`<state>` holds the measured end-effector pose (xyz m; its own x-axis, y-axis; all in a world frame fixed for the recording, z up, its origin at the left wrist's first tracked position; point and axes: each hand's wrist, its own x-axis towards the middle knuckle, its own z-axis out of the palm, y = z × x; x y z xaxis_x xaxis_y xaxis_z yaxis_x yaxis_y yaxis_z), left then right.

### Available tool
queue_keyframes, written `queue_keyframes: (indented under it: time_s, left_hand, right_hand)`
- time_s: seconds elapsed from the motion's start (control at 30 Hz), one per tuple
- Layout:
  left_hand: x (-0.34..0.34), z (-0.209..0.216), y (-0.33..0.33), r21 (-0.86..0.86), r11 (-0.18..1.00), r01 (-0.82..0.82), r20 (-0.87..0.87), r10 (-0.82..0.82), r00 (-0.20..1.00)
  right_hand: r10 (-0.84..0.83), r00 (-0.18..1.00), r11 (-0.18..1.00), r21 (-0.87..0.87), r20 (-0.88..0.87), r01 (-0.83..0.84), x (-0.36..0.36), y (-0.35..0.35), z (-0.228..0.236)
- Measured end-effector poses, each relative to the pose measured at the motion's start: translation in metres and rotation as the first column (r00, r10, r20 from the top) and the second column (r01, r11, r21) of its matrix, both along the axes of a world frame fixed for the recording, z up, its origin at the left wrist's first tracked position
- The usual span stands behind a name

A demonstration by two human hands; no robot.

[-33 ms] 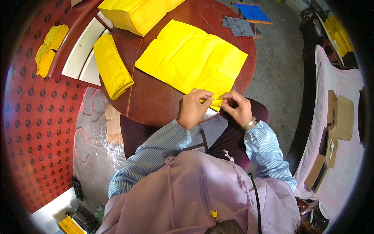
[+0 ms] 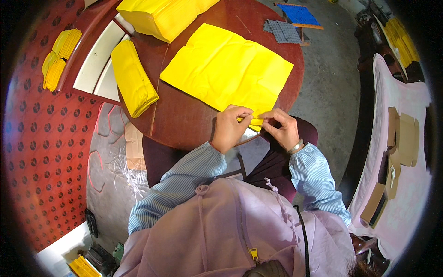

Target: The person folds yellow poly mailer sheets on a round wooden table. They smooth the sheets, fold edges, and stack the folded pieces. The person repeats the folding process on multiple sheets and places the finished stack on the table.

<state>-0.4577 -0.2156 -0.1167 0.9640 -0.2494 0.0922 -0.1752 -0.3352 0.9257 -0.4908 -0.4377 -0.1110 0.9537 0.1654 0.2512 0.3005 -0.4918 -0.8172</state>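
A yellow sheet [image 2: 230,64] lies spread on the round reddish-brown table [image 2: 175,120], its broad part reaching from the middle toward the right edge and its narrow end at the near edge, where both hands work. Faint creases run across its surface; whether it is paper or cloth, I cannot tell.

The left hand [image 2: 230,125] is bent inward at the near edge, its thumb and curled fingers pinching a folded bit of the sheet's narrow end. The right hand [image 2: 283,129] faces it just beside — thumb and fingertips closed on the same folded end, the two sets of fingertips near each other but apart. A pale bracelet [image 2: 295,146] circles the right wrist, and striped blue sleeves [image 2: 180,187] cover both forearms.

Along the table's left edge lies a narrow yellow stack [image 2: 131,78], set at a slant and well apart from the left hand. A thicker yellow bundle [image 2: 161,21] sits at the far left edge. At the far right edge is a grey textured mat [image 2: 281,31] — whether the table carries it is unclear — with a blue-topped stool [image 2: 302,15] beyond it.
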Motion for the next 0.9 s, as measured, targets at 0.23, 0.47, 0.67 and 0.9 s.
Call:
queue_keyframes:
  time_s: [0.23, 0.47, 0.67, 0.9]
  left_hand:
    - [0.000, 0.001, 0.002, -0.001, 1.000, 0.017, -0.020, -0.017, 1.000]
    - [0.000, -0.001, 0.005, -0.003, 0.999, 0.041, 0.016, -0.041, 0.999]
    - [0.001, 0.000, 0.006, -0.028, 0.994, 0.102, 0.062, -0.100, 0.993]
    - [-0.002, -0.003, -0.002, 0.000, 1.000, -0.010, 0.012, 0.010, 1.000]
  right_hand:
    - [0.002, 1.000, 1.000, -0.010, -0.004, -0.002, 0.004, -0.001, 0.002]
    - [-0.051, 0.977, 0.994, 0.088, -0.209, 0.071, 0.007, -0.002, -0.005]
    - [-0.054, 0.970, 0.991, 0.109, -0.237, 0.081, 0.010, -0.003, -0.010]
    - [-0.072, 0.972, 0.979, 0.171, -0.226, 0.112, 0.001, 0.003, -0.002]
